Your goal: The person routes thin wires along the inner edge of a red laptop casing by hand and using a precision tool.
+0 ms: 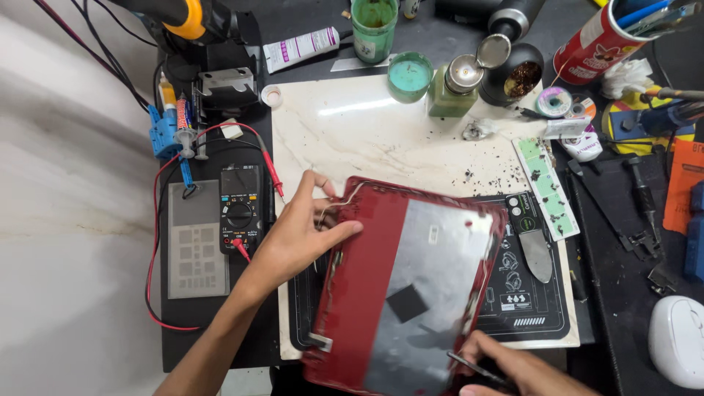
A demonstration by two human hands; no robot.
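Hands: left pinches wire on red laptop lid, right grips tweezers.

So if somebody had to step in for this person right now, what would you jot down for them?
Left hand: fingers rest on the top left corner of the red laptop lid, pinching thin wires that run along its edge.
Right hand: at the lid's lower right edge, holding a thin dark tool.
The lid lies inner side up, silver foil showing, on a black mat over a white slab.
Multimeter sits to the left, untouched.
Done: lid is bare of its screen.
Left: cannot tell; wires are still attached.
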